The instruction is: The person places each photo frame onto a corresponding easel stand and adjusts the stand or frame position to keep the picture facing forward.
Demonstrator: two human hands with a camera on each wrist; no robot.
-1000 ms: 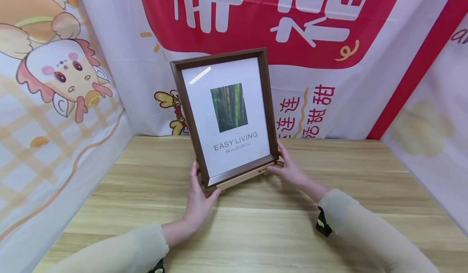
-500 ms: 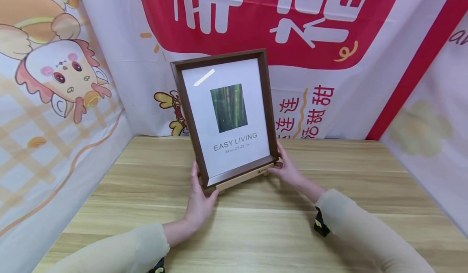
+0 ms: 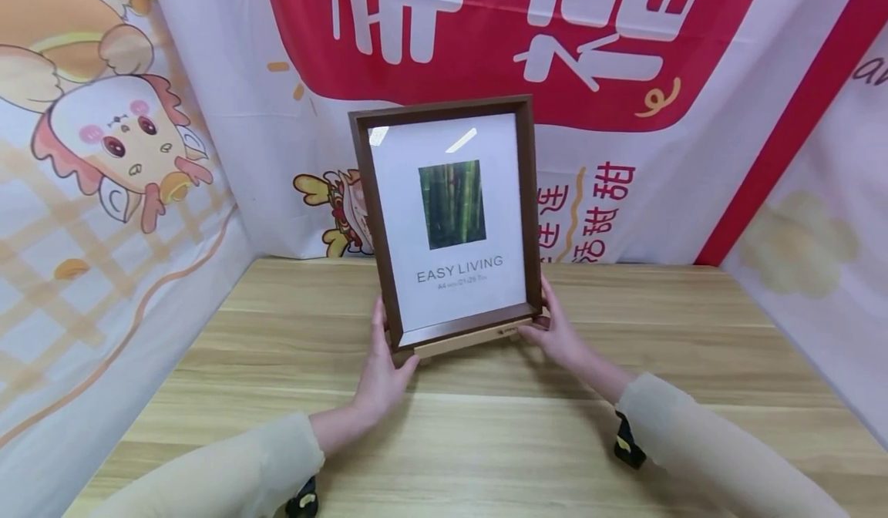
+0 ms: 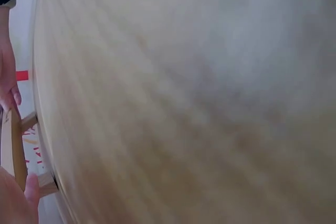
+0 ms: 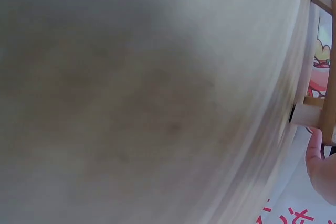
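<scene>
A brown picture frame (image 3: pixel 453 221) with a bamboo picture and the words EASY LIVING leans back, slightly turned, on a small wooden tabletop easel (image 3: pixel 472 339). My left hand (image 3: pixel 380 371) grips the easel at the frame's lower left corner, thumb in front by the ledge and fingers going behind. At the lower right corner my right hand (image 3: pixel 560 341) holds the other end in the same way. Short easel legs (image 4: pixel 47 184) reach the tabletop in the left wrist view. The right wrist view shows my right thumb (image 5: pixel 315 148) beside the ledge (image 5: pixel 328 103). The easel's back is hidden.
The wood-grain table (image 3: pixel 472 441) is bounded behind by a white cloth with a red printed panel (image 3: pixel 583 102). Printed cloths also hang at the left (image 3: pixel 125 194) and right (image 3: pixel 819 217). Dark straps (image 3: pixel 627 445) show at both wrists.
The easel and frame have shifted a little right and turned, so the frame looks less tilted. Both hands have moved with them, keeping hold of the lower corners.
</scene>
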